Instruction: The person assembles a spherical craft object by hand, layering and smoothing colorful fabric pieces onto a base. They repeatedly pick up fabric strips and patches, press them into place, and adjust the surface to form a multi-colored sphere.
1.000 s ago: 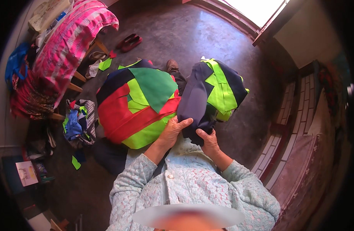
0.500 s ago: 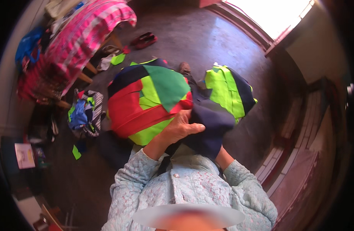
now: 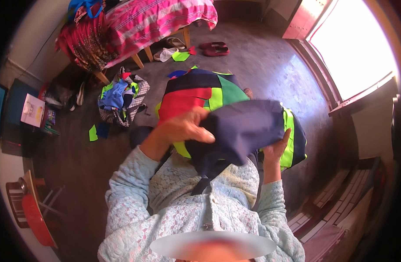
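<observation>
Head cam: dark navy cloth is up in front of the person's lap, kinda bunched between both hands. Left hand is at its left edge, thumb and fingers spread well apart; too blurry to tell if it's touching. Right hand is at the right edge, partly behind the cloth, so can't tell how closed those fingers are. Red-and-green cloth bundle sits just behind, lime-and-navy bundle off to the right.
</observation>
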Demonstrator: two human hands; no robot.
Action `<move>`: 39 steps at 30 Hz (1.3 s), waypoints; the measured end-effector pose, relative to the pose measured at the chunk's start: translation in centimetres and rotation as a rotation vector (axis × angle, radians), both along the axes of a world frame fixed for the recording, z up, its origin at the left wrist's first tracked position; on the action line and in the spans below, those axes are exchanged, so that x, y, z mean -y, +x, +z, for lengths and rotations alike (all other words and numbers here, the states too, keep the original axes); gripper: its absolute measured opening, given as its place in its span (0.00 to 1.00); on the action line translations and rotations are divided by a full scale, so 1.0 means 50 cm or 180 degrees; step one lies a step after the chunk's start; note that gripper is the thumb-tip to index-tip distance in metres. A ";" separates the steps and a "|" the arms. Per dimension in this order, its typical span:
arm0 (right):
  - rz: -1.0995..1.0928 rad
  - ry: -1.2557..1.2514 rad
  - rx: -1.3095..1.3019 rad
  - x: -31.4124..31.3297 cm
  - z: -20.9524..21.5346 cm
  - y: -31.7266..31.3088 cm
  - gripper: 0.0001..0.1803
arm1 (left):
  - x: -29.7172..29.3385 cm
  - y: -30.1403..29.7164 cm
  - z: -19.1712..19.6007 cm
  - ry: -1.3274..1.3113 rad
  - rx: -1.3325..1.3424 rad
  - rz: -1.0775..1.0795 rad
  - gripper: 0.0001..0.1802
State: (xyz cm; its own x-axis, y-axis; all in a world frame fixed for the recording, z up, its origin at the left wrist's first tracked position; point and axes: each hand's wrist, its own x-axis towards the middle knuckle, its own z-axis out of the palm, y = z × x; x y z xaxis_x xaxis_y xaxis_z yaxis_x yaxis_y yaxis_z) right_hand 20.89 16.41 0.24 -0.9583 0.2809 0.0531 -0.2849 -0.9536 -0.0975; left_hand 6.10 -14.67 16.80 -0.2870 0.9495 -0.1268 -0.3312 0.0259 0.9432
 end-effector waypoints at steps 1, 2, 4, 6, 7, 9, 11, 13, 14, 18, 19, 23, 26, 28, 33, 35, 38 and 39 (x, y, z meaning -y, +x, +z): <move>-0.0119 0.0106 0.0075 0.003 0.023 -0.027 0.32 | 0.026 -0.015 0.005 -0.0009 0.0108 0.0290 0.29; -0.0243 0.0234 0.0149 0.006 0.047 -0.055 0.31 | 0.047 -0.036 0.009 0.0059 0.0008 0.0490 0.30; -0.0081 0.0267 -0.0012 0.009 0.072 -0.106 0.27 | 0.090 -0.077 0.018 0.0043 0.0004 0.0711 0.28; -0.0249 0.0450 0.0065 0.024 0.086 -0.158 0.25 | 0.132 -0.149 -0.005 -0.0250 -0.0211 0.0705 0.25; -0.0149 0.0265 0.0098 0.019 0.061 -0.186 0.22 | 0.148 -0.181 -0.028 -0.0308 -0.0143 0.0781 0.23; 0.0087 0.0542 0.0513 0.038 0.034 -0.230 0.15 | 0.173 -0.232 -0.089 -0.0606 -0.0120 0.1103 0.21; 0.0071 0.0704 0.1109 0.030 -0.042 -0.261 0.18 | 0.188 -0.272 -0.152 -0.1025 -0.0337 0.1283 0.19; -0.0113 0.0792 0.1806 0.025 -0.082 -0.274 0.26 | 0.209 -0.297 -0.192 -0.1565 -0.0711 0.1458 0.17; -0.0126 0.0880 0.1835 0.029 -0.072 -0.276 0.27 | 0.216 -0.307 -0.209 -0.1683 -0.0887 0.1521 0.17; 0.0070 0.1168 0.1569 0.017 -0.047 -0.256 0.30 | 0.225 -0.334 -0.255 -0.1905 -0.1557 0.1656 0.18; 0.0091 0.1175 0.1611 0.008 -0.057 -0.258 0.30 | 0.224 -0.339 -0.267 -0.1859 -0.1710 0.1688 0.18; 0.0115 0.1087 0.1710 0.009 -0.051 -0.268 0.33 | 0.211 -0.339 -0.282 -0.1902 -0.2392 0.2150 0.17; 0.0003 0.1187 0.1793 0.010 -0.053 -0.269 0.35 | 0.192 -0.318 -0.286 -0.2105 -0.2793 0.2717 0.17; -0.0103 0.1241 0.1912 0.023 -0.043 -0.272 0.38 | 0.182 -0.304 -0.297 -0.2380 -0.3012 0.3109 0.19; -0.0513 0.1537 0.2239 0.060 -0.003 -0.271 0.43 | 0.140 -0.222 -0.285 -0.1310 -0.4426 0.3969 0.22; -0.0427 0.1575 0.2148 0.051 -0.006 -0.267 0.45 | 0.121 -0.164 -0.262 -0.0894 -0.4469 0.3675 0.24; -0.0232 0.1782 0.2256 0.059 0.025 -0.273 0.43 | 0.122 -0.091 -0.264 -0.0988 -0.4468 0.2833 0.26; -0.0224 0.1898 0.2299 0.063 0.038 -0.276 0.43 | 0.123 -0.081 -0.268 -0.1066 -0.4482 0.2736 0.25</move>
